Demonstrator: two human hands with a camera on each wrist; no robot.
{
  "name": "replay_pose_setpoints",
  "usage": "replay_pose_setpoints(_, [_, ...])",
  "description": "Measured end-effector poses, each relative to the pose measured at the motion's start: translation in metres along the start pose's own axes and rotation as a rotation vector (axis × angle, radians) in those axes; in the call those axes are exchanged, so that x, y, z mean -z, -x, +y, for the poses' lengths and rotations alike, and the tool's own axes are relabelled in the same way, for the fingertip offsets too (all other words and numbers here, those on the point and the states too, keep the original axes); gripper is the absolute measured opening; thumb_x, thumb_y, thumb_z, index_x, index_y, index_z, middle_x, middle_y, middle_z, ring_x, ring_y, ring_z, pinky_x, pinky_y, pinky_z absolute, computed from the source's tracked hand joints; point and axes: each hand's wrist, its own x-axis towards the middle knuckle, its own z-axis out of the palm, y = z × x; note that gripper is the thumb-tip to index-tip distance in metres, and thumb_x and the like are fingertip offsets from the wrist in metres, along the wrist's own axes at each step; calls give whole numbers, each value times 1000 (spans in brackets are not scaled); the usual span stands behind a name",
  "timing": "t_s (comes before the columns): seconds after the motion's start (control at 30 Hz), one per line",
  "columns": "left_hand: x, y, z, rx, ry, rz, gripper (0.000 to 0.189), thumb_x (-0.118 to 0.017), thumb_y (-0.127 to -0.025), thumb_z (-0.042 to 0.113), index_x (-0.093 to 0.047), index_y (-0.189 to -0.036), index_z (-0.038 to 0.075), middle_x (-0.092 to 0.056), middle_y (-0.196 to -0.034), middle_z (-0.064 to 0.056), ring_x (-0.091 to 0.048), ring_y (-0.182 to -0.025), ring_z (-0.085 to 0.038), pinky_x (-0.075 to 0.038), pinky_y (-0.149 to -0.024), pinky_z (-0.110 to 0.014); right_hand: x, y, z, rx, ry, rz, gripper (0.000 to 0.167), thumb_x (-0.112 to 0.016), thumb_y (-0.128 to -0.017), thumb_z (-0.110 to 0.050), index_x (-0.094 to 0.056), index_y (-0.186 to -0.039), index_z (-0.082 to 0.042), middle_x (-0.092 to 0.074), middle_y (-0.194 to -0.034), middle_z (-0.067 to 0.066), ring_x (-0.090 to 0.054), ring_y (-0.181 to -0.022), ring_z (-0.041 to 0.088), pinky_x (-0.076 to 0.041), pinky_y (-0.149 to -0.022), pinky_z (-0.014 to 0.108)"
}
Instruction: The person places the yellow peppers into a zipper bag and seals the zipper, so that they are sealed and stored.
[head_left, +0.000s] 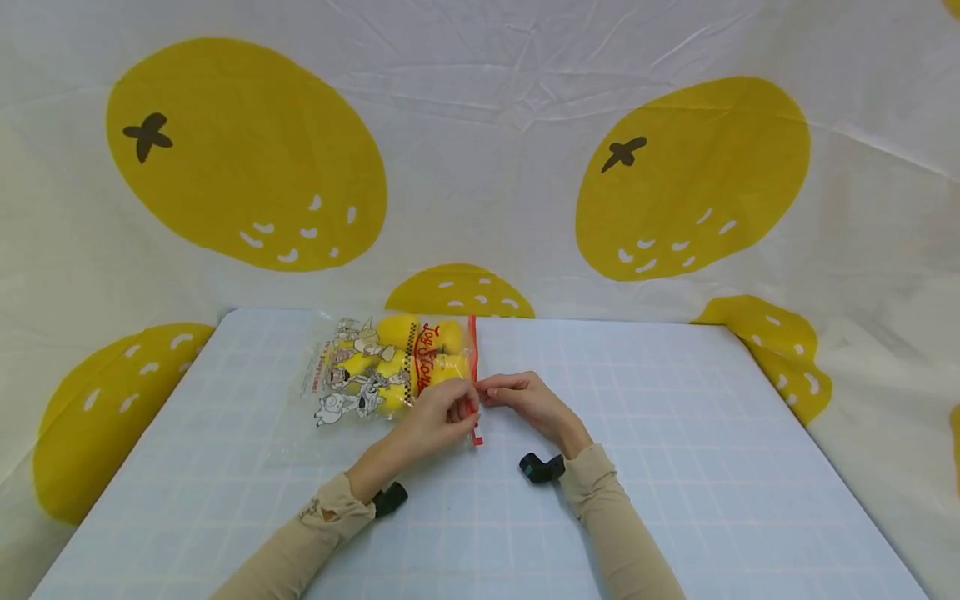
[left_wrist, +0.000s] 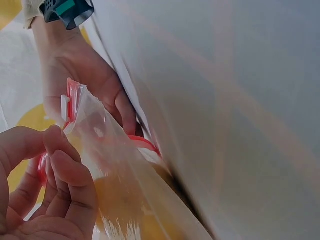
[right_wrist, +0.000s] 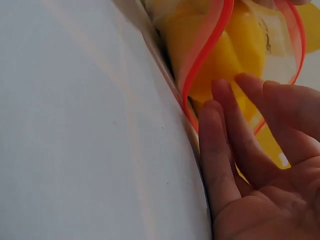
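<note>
A clear zip bag [head_left: 392,367] printed with cartoon figures and red lettering lies flat toward the back of the table, yellow items inside. Along its right end runs a red zip strip [head_left: 473,340]. My left hand [head_left: 442,410] pinches this edge near the white slider [left_wrist: 65,108]. In the right wrist view the red strips [right_wrist: 202,55] stand apart, so the bag's mouth gapes. Fairly straight fingers of my right hand [head_left: 534,405] reach up to that mouth, holding nothing visible. What exactly the yellow items [right_wrist: 220,60] are, I cannot tell.
A pale blue checked cloth covers the table [head_left: 712,467]. Behind it hangs a white curtain [head_left: 480,167] with large yellow fruit prints. Black wrist devices [head_left: 542,468] sit below both cuffs.
</note>
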Motion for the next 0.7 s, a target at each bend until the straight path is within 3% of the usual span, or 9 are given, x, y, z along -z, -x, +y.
replay_pose_setpoints(0.3, [0, 0, 0, -19, 19, -1, 15, -71, -85, -3, -61, -92, 6, -56, -80, -1, -53, -70, -15, -46, -61, -23, -2, 0, 2, 12, -54, 53, 36, -45, -97, 3, -58, -131, 8, -61, -130, 19, -62, -111, 26, -49, -97, 37])
replay_pose_setpoints(0.53, [-1, 1, 0, -13, 11, -9, 17, -71, -86, -3, -60, -91, 8, -55, -81, -1, -52, -71, -15, -46, -61, -23, -1, -1, 1, -7, 2, 0, 41, -47, -97, 2, -51, -138, 2, -57, -137, 16, -57, -122, 25, -47, -100, 35])
replay_pose_setpoints(0.7, [-2, 0, -2, -11, 10, -12, 17, -71, -86, -3, -60, -91, 8, -55, -81, -1, -52, -71, -14, -46, -61, -23, -1, -2, 1, -23, 26, -7, 40, -50, -98, -1, -52, -139, -1, -57, -137, 13, -57, -122, 25, -46, -101, 36])
